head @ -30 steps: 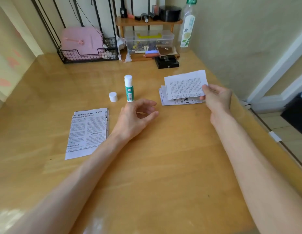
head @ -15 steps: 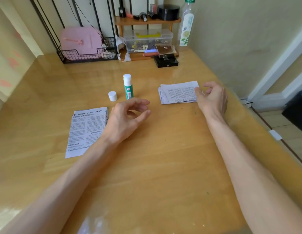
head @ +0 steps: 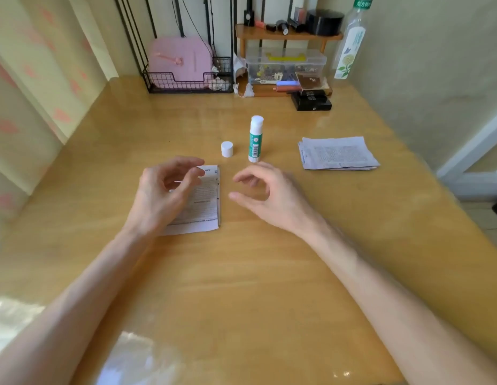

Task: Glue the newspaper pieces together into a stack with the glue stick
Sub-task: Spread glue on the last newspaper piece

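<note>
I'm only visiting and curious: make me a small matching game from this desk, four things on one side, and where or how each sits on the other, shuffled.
Things:
1. glue stick
2. white cap
3. paper pile
4. newspaper piece

States:
a. lying flat, nearest the person
b. standing upright, uncapped
c. stacked at the right side of the table
d. just left of the glue stick

Pairs: 1-b; 2-d; 3-c; 4-a
</note>
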